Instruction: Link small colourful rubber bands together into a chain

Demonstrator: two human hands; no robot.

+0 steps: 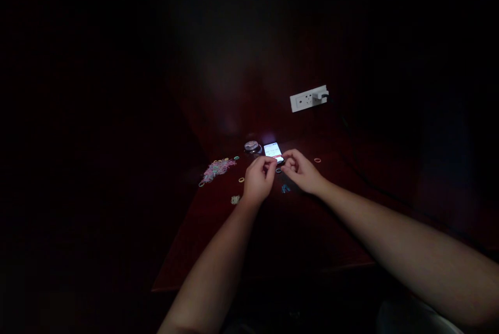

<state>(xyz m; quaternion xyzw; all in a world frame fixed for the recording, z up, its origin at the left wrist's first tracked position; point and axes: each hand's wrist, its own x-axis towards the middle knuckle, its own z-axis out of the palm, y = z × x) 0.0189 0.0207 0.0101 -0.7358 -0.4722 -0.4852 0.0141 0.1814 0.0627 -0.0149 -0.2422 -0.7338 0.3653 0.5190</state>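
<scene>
My left hand is closed, thumb and fingertips drawn together just below the lit phone. Facing it, my right hand has its fingers curled in by the phone's lower right corner. Whatever is in either pinch is too small and dark to make out. A dark blue-grey elastic band shows between the hands. Below it lies a small cluster of blue bands. By my left wrist are a bunch of pale yellow bands and a single yellow band.
A heap of mixed coloured bands spreads along the left side of the dark red table. Behind my left hand stands a small lidded jar. One orange band lies at right. A wall socket holds a plugged-in charger.
</scene>
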